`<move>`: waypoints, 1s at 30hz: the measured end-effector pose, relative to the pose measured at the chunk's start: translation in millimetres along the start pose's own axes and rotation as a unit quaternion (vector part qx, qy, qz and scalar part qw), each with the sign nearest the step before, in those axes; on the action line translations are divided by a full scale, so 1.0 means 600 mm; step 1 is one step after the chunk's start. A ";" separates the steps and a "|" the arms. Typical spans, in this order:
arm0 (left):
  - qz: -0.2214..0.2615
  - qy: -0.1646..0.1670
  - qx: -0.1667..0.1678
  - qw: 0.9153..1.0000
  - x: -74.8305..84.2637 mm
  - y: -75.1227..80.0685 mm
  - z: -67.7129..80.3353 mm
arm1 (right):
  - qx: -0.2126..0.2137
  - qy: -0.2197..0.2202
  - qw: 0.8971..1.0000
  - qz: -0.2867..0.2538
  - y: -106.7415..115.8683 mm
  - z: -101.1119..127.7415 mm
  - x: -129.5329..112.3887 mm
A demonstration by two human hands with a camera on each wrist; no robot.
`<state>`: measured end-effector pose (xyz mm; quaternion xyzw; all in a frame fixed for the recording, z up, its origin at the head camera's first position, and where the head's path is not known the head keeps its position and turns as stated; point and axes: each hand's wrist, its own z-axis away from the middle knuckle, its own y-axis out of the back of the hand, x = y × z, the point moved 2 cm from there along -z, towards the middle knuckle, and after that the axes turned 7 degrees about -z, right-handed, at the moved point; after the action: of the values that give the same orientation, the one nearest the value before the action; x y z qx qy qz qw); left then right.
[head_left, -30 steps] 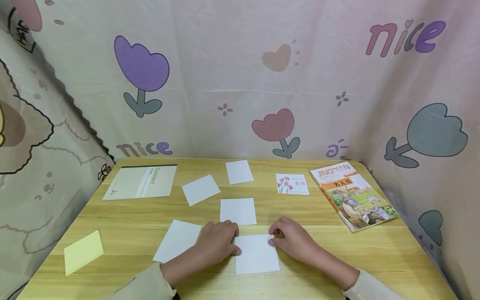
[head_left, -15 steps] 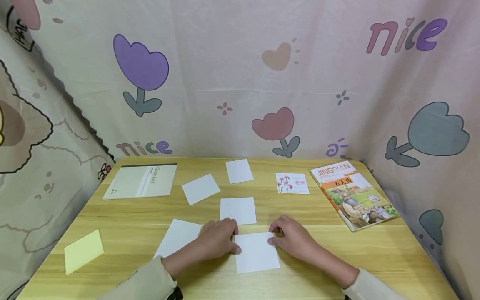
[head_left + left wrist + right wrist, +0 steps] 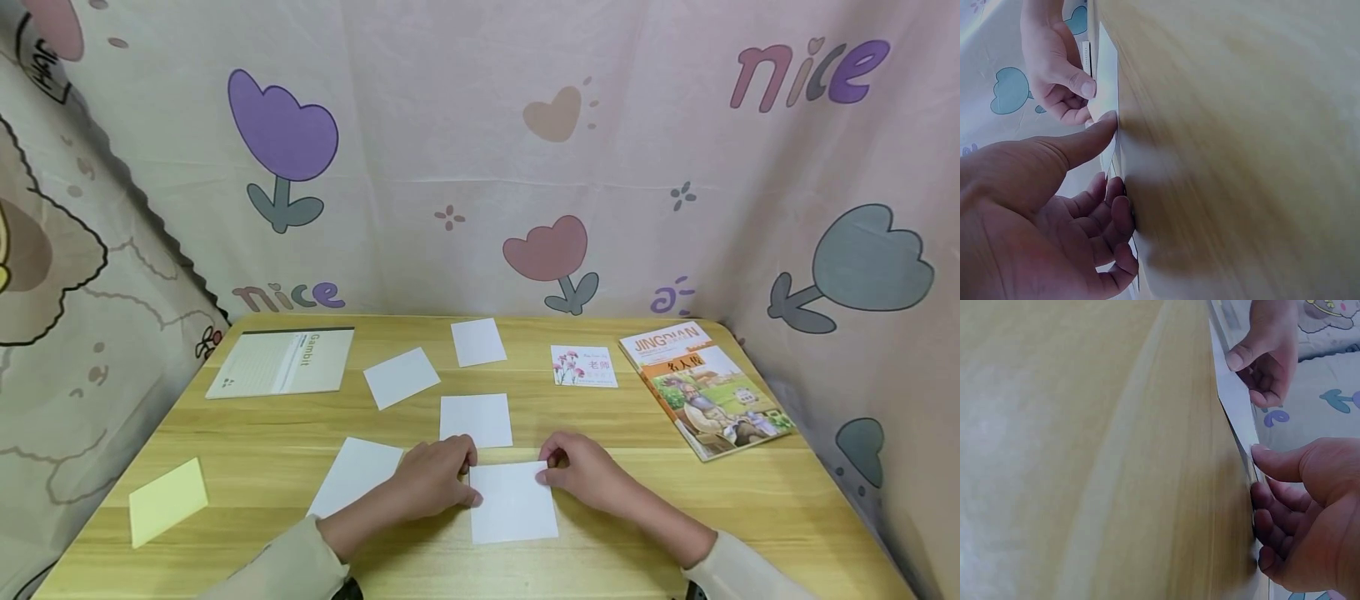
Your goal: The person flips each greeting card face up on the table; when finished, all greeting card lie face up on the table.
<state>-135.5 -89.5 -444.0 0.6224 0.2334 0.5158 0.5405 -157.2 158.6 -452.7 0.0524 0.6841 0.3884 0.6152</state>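
A square white sheet of paper [image 3: 513,504] lies before the person at the front of the table, between both hands. My left hand [image 3: 435,475] pinches its left edge near the far corner, the thumb on top and the other fingers curled. At the far right corner, my right hand [image 3: 588,475] holds the sheet between thumb and bent index finger. The right wrist view shows the sheet [image 3: 1235,400] edge-on, its edge raised slightly off the wood near the right thumb. Another white sheet [image 3: 356,477] is partly covered by the left forearm.
Several more white sheets [image 3: 476,421] lie farther back. A yellow sheet [image 3: 168,502] is at the left, a Gambit notebook [image 3: 285,362] at the back left. A flower-printed card [image 3: 584,367] and a magazine [image 3: 707,390] are at the right. A patterned curtain [image 3: 420,108] hangs behind the table [image 3: 750,517].
The right hand has shifted slightly left. The sheet's far right corner has moved up a little in the head view. The left hand keeps its place.
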 end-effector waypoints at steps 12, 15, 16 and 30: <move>0.136 0.011 -0.022 0.990 -0.017 0.004 0.003 | 0.000 -0.008 0.995 -0.099 0.002 -0.002 0.008; 0.199 0.012 -0.026 0.980 -0.020 0.011 0.003 | 0.005 -0.007 0.993 -0.114 0.004 -0.002 0.009; 0.220 0.010 -0.025 0.975 -0.020 0.013 0.003 | 0.007 -0.008 0.993 -0.121 0.006 -0.002 0.008; 0.357 -0.008 0.104 0.928 -0.006 0.085 -0.015 | 0.048 0.111 0.968 -0.218 0.067 0.011 -0.056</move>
<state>-158.6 -104.2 -399.8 0.7214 0.0444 0.6425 0.2545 -159.6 171.2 -401.7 -0.1115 0.7610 0.2149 0.6019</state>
